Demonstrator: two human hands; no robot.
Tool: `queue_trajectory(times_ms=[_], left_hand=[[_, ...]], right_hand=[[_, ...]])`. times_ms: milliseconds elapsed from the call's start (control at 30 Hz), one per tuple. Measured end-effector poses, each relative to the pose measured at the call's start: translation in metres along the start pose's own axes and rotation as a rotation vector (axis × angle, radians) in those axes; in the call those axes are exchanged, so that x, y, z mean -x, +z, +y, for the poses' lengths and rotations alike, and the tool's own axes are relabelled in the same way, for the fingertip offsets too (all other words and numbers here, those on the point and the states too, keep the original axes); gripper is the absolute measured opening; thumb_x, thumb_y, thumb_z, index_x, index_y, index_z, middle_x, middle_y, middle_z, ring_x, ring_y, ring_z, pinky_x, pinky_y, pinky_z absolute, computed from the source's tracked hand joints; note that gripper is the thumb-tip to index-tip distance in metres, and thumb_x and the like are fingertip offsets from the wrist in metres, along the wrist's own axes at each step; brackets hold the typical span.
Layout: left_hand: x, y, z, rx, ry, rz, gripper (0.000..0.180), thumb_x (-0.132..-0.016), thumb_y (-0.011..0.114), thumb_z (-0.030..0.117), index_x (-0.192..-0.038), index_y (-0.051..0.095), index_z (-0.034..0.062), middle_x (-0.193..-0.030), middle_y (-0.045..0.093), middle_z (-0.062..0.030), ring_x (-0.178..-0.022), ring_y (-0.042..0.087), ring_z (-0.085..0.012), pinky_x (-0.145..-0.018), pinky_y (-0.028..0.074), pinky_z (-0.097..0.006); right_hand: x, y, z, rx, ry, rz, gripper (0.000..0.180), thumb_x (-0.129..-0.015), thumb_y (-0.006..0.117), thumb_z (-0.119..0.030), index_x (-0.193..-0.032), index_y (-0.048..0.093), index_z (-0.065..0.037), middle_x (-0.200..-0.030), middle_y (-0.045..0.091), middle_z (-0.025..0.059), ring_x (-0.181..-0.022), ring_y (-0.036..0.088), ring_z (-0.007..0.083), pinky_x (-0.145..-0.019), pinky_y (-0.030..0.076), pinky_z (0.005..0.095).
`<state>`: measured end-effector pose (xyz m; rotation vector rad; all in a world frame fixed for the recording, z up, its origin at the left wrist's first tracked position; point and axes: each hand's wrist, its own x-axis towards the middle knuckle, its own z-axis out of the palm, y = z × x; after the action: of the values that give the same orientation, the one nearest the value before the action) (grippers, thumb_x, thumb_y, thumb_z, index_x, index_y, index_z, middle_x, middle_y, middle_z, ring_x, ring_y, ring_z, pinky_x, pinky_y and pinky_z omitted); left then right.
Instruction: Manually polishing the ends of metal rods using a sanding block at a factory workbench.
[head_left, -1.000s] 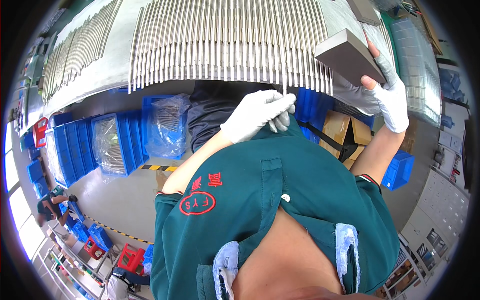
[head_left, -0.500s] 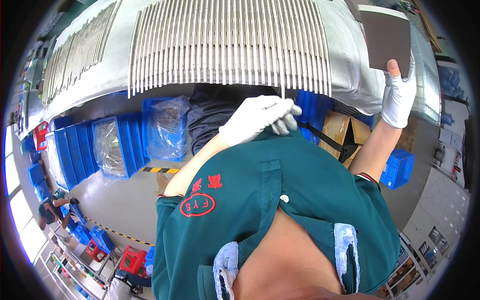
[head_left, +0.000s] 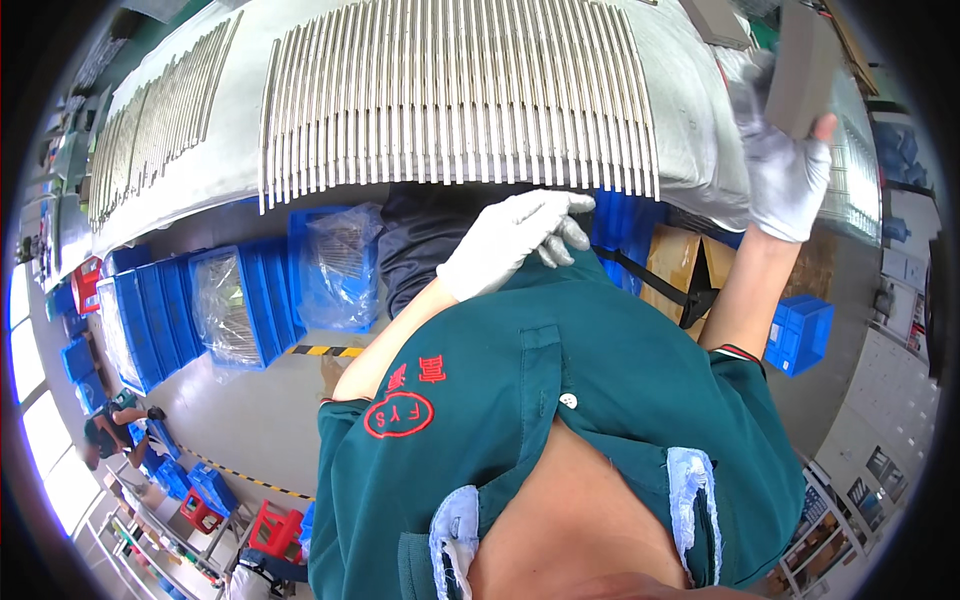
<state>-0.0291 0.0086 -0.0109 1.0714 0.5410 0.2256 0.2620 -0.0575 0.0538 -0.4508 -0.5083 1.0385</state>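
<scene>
A long row of thin silver metal rods [head_left: 460,95] lies side by side on the white-covered table [head_left: 690,130], their near ends along its front edge. Just off that edge, below the rod ends, is my white-gloved left hand [head_left: 520,238]. Its fingers are loosely bent and apart, with nothing visible in them. At the table's right end my right hand [head_left: 785,165], also gloved but with a bare thumb tip, grips a grey-brown rectangular block [head_left: 803,70]. The block is tilted with a narrow side showing, and fingers wrap behind it.
A second grey-brown block [head_left: 716,22] lies at the far right of the table. More rods [head_left: 165,110] are spread at the left. Blue crates [head_left: 240,290] with plastic-wrapped rods stand below left; a cardboard box [head_left: 672,262] is under the table. A person [head_left: 115,430] is far left.
My left hand has let go of a rod that stuck out toward me; its end now lines up with the others. My right hand has turned the block from its broad face to a narrow side.
</scene>
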Motion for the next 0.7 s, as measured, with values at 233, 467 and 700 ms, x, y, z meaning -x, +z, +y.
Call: queue_trajectory(times_ms=[233, 467, 700], left_hand=[[0.017, -0.027, -0.018, 0.103, -0.019, 0.148, 0.047, -0.095, 0.049, 0.035, -0.117, 0.054, -0.0066, -0.086, 0.064, -0.0103, -0.070, 0.060, -0.0127, -0.066, 0.049, -0.024], [0.037, -0.088, -0.042, -0.144, -0.013, 0.630, 0.043, -0.095, 0.050, 0.033, -0.113, 0.057, -0.0047, -0.091, 0.066, -0.0133, -0.073, 0.061, -0.0123, -0.064, 0.049, -0.023], [0.029, -0.139, -0.080, -0.976, -0.046, 0.891, 0.033, -0.081, 0.064, 0.025, -0.101, 0.064, -0.0005, -0.097, 0.066, -0.0183, -0.087, 0.061, -0.0377, -0.082, 0.047, -0.040]], right_hand=[[-0.062, 0.005, 0.059, -1.170, 1.146, 0.188, 0.056, -0.095, 0.048, -0.027, -0.138, 0.026, 0.001, -0.141, 0.027, 0.0290, -0.132, 0.030, 0.0394, -0.109, 0.030, 0.0467], [-0.088, 0.009, 0.094, -0.598, 0.996, 0.265, 0.060, -0.092, 0.048, -0.037, -0.135, 0.030, 0.001, -0.131, 0.035, 0.0279, -0.122, 0.035, 0.0434, -0.104, 0.029, 0.0610], [-0.074, 0.004, 0.058, -0.419, 0.821, 0.268, 0.065, -0.090, 0.051, -0.039, -0.137, 0.028, 0.000, -0.136, 0.028, 0.0280, -0.128, 0.028, 0.0436, -0.107, 0.025, 0.0573]])
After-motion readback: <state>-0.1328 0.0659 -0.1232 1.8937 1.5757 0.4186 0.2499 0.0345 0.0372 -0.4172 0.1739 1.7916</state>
